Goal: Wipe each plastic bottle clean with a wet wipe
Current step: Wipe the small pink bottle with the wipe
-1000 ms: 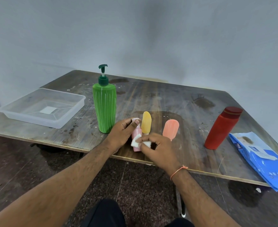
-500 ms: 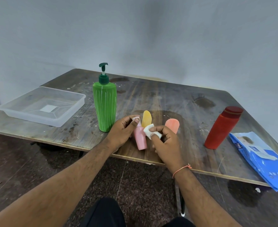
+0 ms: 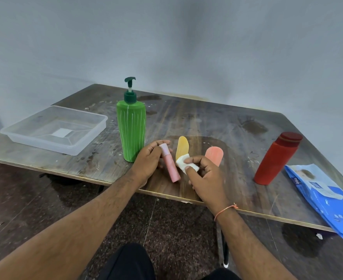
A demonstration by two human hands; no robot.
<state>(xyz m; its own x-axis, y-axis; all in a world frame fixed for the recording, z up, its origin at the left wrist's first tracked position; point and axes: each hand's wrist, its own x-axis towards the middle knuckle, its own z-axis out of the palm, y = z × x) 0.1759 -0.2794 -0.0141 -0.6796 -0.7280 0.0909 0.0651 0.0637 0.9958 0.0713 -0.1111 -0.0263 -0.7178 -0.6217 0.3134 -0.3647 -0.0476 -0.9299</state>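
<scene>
Your left hand (image 3: 148,164) grips the small pink plastic bottle (image 3: 169,164) above the surface's (image 3: 217,122) near edge; your right hand (image 3: 204,172) pinches the folded white wet wipe (image 3: 183,161) beside it. Rotate the bottle, wiping top to base.

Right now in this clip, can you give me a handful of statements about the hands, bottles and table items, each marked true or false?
1. The left hand holds the small pink bottle. True.
2. The right hand is empty. False: it pinches a folded white wet wipe.
3. The green pump bottle lies on its side. False: it stands upright on the table.
4. The red bottle stands beside the blue wet wipe pack. True.
5. The clear plastic tray holds the yellow bottle. False: that bottle stands on the table behind the hands.
</scene>
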